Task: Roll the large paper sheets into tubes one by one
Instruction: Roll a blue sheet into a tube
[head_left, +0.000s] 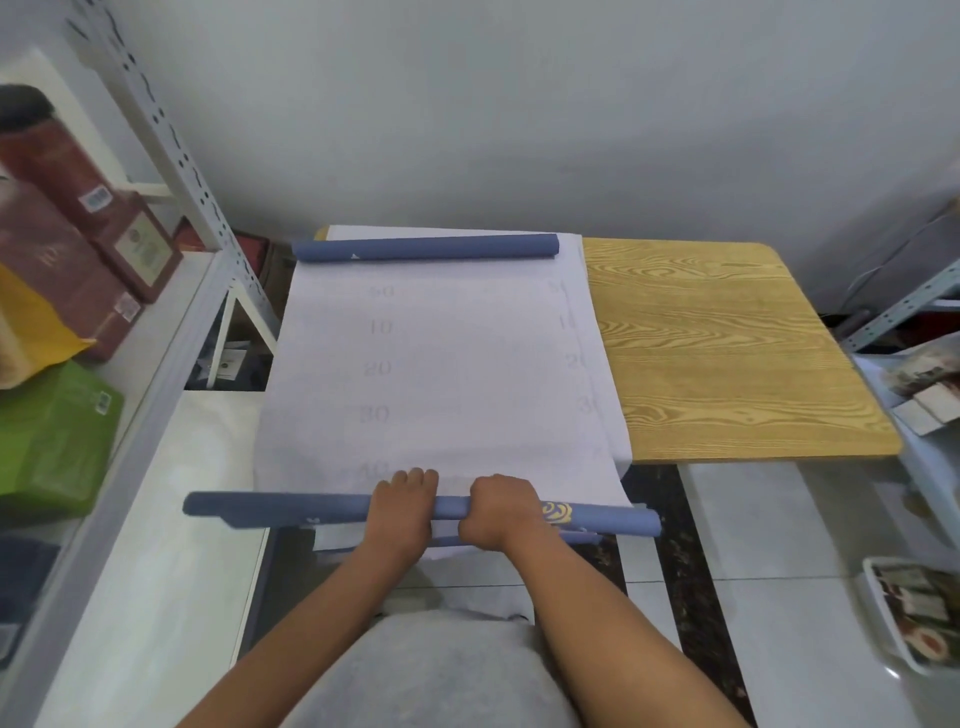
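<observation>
A large white paper sheet (447, 374) with faint printed numbers lies flat on the left part of a wooden table (727, 353), its near end hanging over the front edge. That near end is wound into a blue roll (291, 506) lying across the table's front edge. My left hand (402, 512) and my right hand (498, 514) sit side by side on the roll's middle, fingers curled over it. A finished blue tube (426, 248) lies across the far end of the sheet.
A white metal shelf rack (171, 291) with red and green boxes stands close on the left. A white surface (156, 519) lies beside the table at lower left. Trays of small items (914, 613) sit at the right over the tiled floor.
</observation>
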